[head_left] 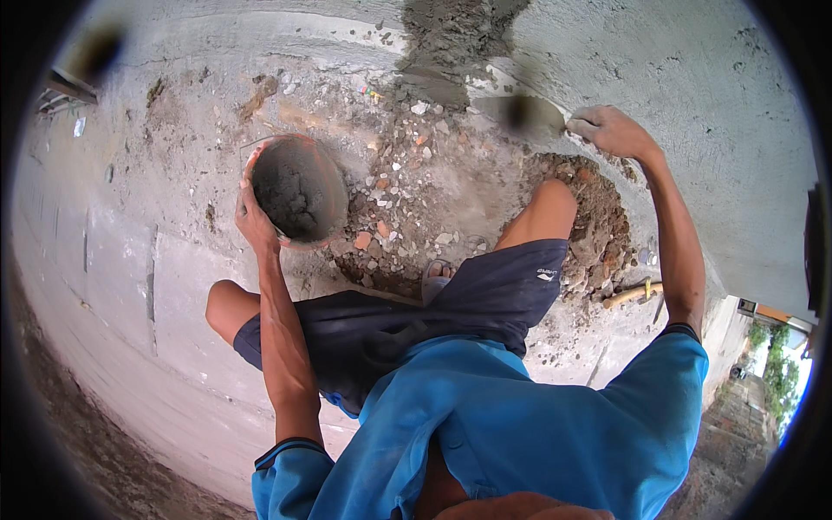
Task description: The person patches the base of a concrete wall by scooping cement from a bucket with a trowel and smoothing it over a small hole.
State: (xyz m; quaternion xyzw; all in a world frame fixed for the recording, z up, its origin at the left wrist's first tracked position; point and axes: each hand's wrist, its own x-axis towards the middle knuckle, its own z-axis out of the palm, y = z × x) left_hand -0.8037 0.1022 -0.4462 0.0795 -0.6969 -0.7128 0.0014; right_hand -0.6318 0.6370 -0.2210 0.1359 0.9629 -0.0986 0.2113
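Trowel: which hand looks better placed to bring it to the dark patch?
Probably the right hand: it grips the trowel, whose blade is near the dark patch. The left hand touches the bucket, farther off.

The left hand (255, 218) holds the side of an orange bucket (331, 192) with wet grey cement (295, 198) in it. The right hand (615, 133) grips a trowel (546, 119) at the edge of the ground (121, 251), next to the wall (693, 113). A big dark wet patch (455, 39) is on the wall. Broken bits of stone (399, 186) lie on the ground beside the bucket.
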